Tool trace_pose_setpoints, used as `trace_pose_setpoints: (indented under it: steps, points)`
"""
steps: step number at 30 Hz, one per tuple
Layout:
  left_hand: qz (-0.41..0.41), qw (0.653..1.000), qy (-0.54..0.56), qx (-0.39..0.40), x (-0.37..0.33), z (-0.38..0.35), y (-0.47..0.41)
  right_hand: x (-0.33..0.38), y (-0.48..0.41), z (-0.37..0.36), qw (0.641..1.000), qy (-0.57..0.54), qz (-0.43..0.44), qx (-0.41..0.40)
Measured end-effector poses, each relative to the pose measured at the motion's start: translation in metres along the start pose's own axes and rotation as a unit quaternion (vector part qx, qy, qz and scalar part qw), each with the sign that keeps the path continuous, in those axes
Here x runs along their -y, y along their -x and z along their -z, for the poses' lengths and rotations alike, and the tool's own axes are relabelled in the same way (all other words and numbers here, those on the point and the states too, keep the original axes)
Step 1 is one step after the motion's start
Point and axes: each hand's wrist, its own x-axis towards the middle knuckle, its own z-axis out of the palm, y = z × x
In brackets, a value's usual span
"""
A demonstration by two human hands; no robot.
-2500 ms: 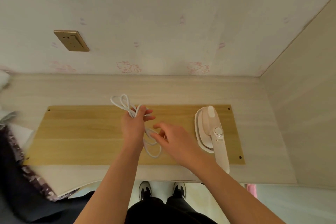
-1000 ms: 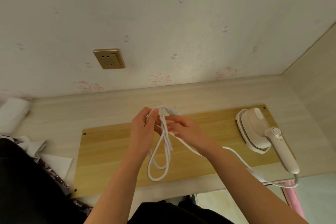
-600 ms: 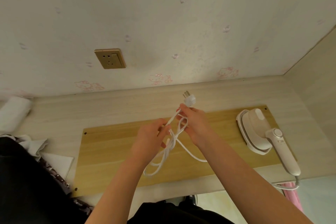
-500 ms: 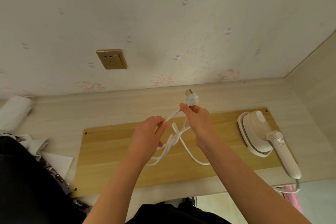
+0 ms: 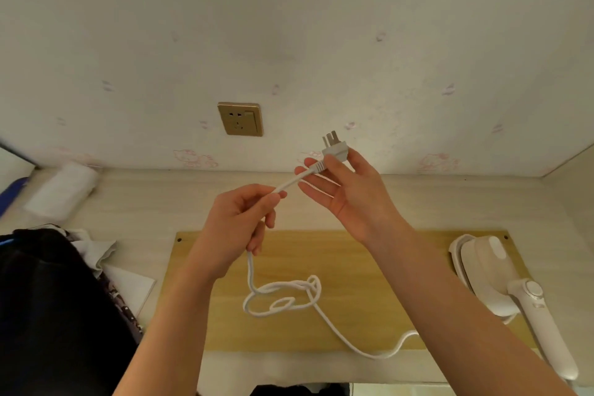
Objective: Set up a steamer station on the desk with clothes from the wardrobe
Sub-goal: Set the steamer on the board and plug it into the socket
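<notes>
Raised since earlier, the right hand (image 5: 345, 194) pinches the plug (image 5: 334, 150) toward the wall socket (image 5: 240, 119); below it, the left hand (image 5: 238, 228) grips the white cord (image 5: 283, 299).

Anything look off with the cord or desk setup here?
Yes: the cord is snarled into a knotted loop on the board, between the left hand and the steamer. It may tighten if pulled toward the socket. The right hand holds the plug, not yet plugged in. Nothing else stands out.
</notes>
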Motion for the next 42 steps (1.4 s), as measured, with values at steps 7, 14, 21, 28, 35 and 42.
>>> trace_pose_setpoints:
  steps: [7, 14, 21, 28, 35, 42]
  points:
    - [-0.008, 0.985, -0.119, -0.126, 0.037, 0.033, -0.046, -0.021, -0.036, -0.037, 0.990, 0.129, 0.050, -0.034]
    - [-0.009, 0.979, -0.153, -0.135, 0.065, 0.042, -0.083, -0.042, -0.078, -0.052, 0.945, 0.293, 0.124, -0.082]
    - [-0.074, 0.983, -0.111, -0.123, 0.046, 0.049, -0.120, -0.057, -0.115, -0.064, 0.916, 0.366, 0.135, -0.093]
    - [-0.110, 0.977, -0.132, -0.126, 0.046, 0.057, -0.148, -0.066, -0.140, -0.069, 0.908, 0.390, 0.132, -0.080]
    - [-0.065, 0.985, -0.107, -0.117, 0.068, 0.065, -0.165, -0.078, -0.161, -0.062, 0.887, 0.435, 0.132, -0.081]
    - [-0.037, 0.989, -0.080, -0.117, 0.082, 0.066, -0.171, -0.094, -0.172, -0.060, 0.858, 0.480, 0.157, -0.092]
